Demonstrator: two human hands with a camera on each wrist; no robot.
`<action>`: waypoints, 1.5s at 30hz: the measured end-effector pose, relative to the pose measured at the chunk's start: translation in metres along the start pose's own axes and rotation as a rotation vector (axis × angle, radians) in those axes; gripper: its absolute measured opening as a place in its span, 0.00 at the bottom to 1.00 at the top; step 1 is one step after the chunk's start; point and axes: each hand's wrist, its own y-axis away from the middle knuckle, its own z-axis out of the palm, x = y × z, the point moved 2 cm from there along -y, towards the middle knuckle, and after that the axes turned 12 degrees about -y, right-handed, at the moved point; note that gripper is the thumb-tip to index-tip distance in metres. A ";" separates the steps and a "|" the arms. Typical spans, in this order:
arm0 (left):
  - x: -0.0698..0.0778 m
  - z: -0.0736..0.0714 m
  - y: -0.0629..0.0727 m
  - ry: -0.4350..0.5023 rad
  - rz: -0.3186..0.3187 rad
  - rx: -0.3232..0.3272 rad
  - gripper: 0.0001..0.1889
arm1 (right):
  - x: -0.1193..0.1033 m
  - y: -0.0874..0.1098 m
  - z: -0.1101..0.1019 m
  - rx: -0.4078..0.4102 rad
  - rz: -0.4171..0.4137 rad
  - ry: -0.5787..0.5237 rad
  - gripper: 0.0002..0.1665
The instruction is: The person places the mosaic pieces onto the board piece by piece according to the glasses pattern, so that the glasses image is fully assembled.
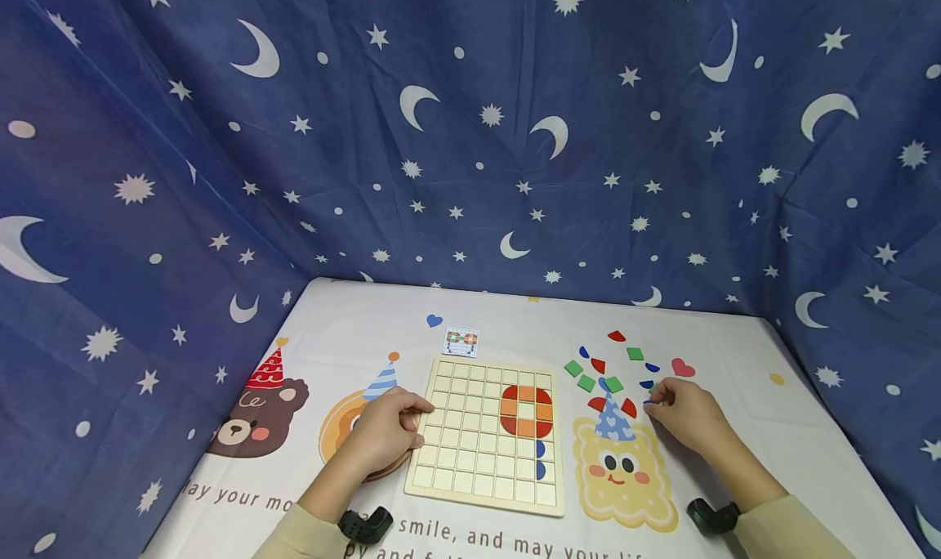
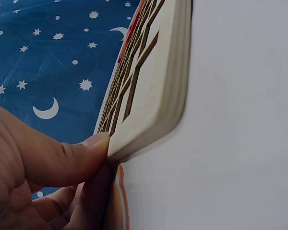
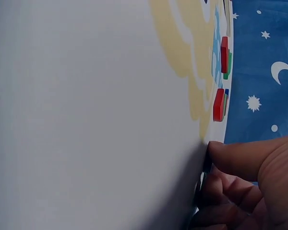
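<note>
A cream grid board (image 1: pixel 478 443) lies on the table. On its right part, red quarter-rounds (image 1: pixel 544 396) and orange squares (image 1: pixel 526 393) form a ring, with two blue half-rounds (image 1: pixel 540 449) below. At the board's left edge, my left hand (image 1: pixel 384 430) grips the rim between thumb (image 2: pixel 81 155) and fingers. My right hand (image 1: pixel 687 413) is right of the loose pieces, pinching a small blue piece (image 1: pixel 648 403) on or just over the table. Its thumb (image 3: pixel 235 155) and fingers hide most of that piece.
Loose green squares (image 1: pixel 635 353), red quarter-rounds (image 1: pixel 616 336) and blue half-rounds (image 1: pixel 652 368) lie scattered right of the board. A small pattern card (image 1: pixel 461 342) sits behind the board. A starry blue curtain (image 1: pixel 470 216) hangs around the printed tablecloth (image 1: pixel 353 306).
</note>
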 end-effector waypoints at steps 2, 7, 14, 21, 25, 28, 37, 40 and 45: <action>0.000 0.000 0.000 0.001 0.004 0.001 0.25 | -0.001 0.001 0.000 0.002 0.006 0.006 0.11; 0.001 -0.001 0.001 0.007 0.008 0.002 0.25 | -0.001 0.002 0.001 0.008 0.008 0.019 0.12; 0.001 -0.001 0.001 0.019 -0.004 0.000 0.25 | 0.003 0.002 -0.002 -0.032 -0.034 -0.007 0.07; 0.001 -0.001 0.001 0.012 -0.002 0.003 0.25 | 0.003 0.005 -0.006 -0.072 -0.118 0.043 0.18; 0.001 -0.001 0.001 0.011 -0.003 0.003 0.25 | 0.003 0.005 -0.006 -0.073 -0.164 0.060 0.20; 0.001 -0.001 0.001 0.011 -0.002 0.005 0.25 | 0.003 0.004 -0.005 -0.073 -0.182 0.066 0.18; 0.001 -0.001 0.001 0.005 0.010 0.013 0.25 | 0.003 0.005 -0.005 -0.073 -0.179 0.061 0.11; 0.001 0.000 0.001 0.003 0.013 0.013 0.25 | 0.004 0.006 -0.004 -0.090 -0.171 0.045 0.12; 0.000 0.000 0.001 0.005 0.011 0.009 0.25 | 0.005 0.007 -0.001 -0.105 -0.171 0.032 0.11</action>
